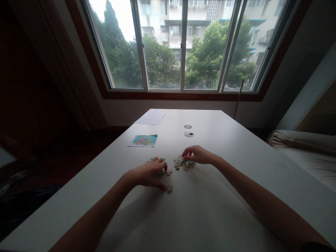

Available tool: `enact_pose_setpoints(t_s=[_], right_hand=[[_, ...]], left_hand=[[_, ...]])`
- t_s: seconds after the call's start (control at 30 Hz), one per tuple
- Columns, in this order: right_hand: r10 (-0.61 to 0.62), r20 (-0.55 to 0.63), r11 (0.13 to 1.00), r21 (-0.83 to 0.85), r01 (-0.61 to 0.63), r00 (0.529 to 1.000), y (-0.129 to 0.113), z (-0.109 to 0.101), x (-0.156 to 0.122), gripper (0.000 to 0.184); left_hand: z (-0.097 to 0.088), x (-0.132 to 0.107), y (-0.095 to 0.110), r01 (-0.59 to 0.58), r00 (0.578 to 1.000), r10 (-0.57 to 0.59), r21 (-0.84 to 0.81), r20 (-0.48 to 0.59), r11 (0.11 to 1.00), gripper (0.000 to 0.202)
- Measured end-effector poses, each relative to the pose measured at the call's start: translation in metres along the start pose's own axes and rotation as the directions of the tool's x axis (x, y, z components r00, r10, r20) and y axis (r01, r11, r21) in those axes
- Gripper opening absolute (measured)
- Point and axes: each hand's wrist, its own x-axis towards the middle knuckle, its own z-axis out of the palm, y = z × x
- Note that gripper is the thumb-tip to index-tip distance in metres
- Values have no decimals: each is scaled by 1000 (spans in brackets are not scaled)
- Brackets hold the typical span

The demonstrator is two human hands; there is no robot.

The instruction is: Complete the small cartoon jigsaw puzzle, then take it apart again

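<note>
Hands [150, 172] at table [210, 199], window [183, 45] beyond

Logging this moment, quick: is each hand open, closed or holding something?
Left hand: open, thumb beside a loose puzzle piece.
Right hand: fingers bent over the pile of pieces; whether it holds one cannot be told.

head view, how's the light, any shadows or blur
Head view: backlit by the wide silver-framed window, pale sky washed out, corners dark; head view: soft shadow below the bare left hand on the white flat table; head view: small beige-and-teal jigsaw pieces look soft, prints indistinct.
</note>
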Motion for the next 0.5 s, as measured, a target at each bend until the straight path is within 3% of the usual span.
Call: enact_pose_setpoints(t_s=[0.13,0.3,0.4,0.5], right_hand=[[-28,4,999,-18,28,1000,-1,1,-2,20],[-196,145,978,-37,203,970,-19,11,-8,17],[-285,140,950,-88,299,948,-31,23,-11,23],[-381,92,916,-98,389,920,-36,33,-15,33]], left_hand=[[10,11,6,-3,997,7,45,-75,999,34],[21,30,15,1,982,12,73,-190,997,14],[16,33,6,-43,971,45,15,-236,999,17],[3,25,-18,61,936,-60,-7,-347,998,23]])
